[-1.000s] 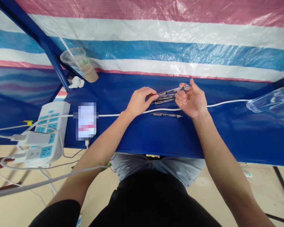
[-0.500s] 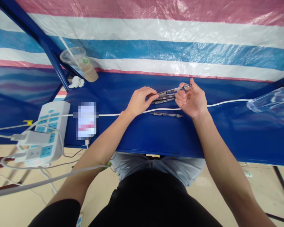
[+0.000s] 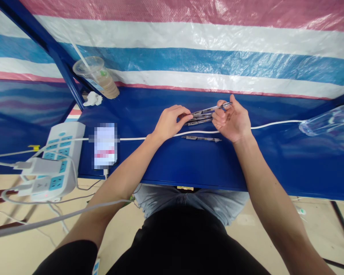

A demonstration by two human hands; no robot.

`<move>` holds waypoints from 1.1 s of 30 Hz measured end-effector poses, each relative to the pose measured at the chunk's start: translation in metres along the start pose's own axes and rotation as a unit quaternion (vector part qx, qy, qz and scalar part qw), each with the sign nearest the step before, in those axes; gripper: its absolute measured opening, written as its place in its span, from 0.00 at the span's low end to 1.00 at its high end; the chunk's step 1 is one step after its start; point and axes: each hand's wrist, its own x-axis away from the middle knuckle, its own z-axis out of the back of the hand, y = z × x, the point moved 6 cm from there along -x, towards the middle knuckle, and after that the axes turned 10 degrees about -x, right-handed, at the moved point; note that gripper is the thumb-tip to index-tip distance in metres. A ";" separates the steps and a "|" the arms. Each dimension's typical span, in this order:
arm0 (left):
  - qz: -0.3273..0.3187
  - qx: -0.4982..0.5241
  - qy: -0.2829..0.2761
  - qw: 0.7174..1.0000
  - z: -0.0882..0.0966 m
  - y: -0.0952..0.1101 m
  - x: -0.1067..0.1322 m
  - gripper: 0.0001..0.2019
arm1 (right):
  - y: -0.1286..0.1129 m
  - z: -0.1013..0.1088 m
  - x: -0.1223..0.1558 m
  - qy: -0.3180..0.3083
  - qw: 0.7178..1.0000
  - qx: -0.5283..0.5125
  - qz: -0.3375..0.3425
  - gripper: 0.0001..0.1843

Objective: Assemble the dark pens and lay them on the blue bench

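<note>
The left hand (image 3: 169, 123) and the right hand (image 3: 232, 122) meet over the far middle of the dark blue table top (image 3: 189, 164). Between them they hold a bundle of slim grey and clear plastic pens (image 3: 200, 119), lying crosswise just above the surface. The left hand is curled, with its fingertips closed on the left ends of the pens. The right hand is half closed around the right ends, and its thumb and forefinger pinch the topmost pen (image 3: 213, 108), which tilts up a little from the others. A single grey pen (image 3: 202, 138) lies flat on the table just in front of the hands (nearer to the person), beside a thin white cable (image 3: 275, 124). At the left lie a phone with a blurred screen (image 3: 104, 147) and a white power strip with pale blue sockets (image 3: 59, 162).
</note>
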 end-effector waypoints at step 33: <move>0.010 0.000 0.001 1.000 0.001 -0.002 0.000 0.11 | -0.001 0.003 0.001 0.024 0.999 0.045 0.006 0.19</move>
